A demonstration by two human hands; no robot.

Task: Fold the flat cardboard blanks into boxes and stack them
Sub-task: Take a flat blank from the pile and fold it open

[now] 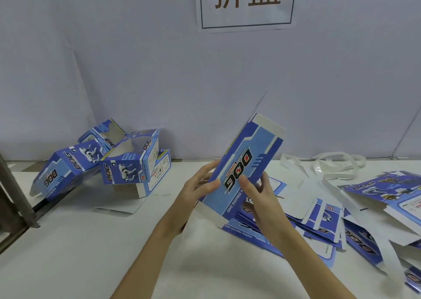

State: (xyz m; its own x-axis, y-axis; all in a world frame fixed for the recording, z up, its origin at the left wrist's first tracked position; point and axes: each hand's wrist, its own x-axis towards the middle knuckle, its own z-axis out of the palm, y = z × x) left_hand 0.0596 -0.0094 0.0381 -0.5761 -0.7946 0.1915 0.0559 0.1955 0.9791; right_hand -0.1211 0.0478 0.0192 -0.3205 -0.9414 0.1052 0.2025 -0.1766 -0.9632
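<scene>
A blue cardboard blank (247,160) printed "DOG" is held tilted above the white table, its white flaps at the top and bottom ends. My left hand (199,185) grips its left edge, thumb on the printed face. My right hand (255,191) holds the lower right part, fingers curled around its edge. Under and to the right of my hands lies a pile of flat blanks (323,221). Three folded boxes (127,160) lean in a loose heap at the far left by the wall.
White strapping bands (330,164) lie at the back right of the table (91,253). A metal post (16,196) stands at the left edge. A paper sign (247,2) hangs on the pale wall behind.
</scene>
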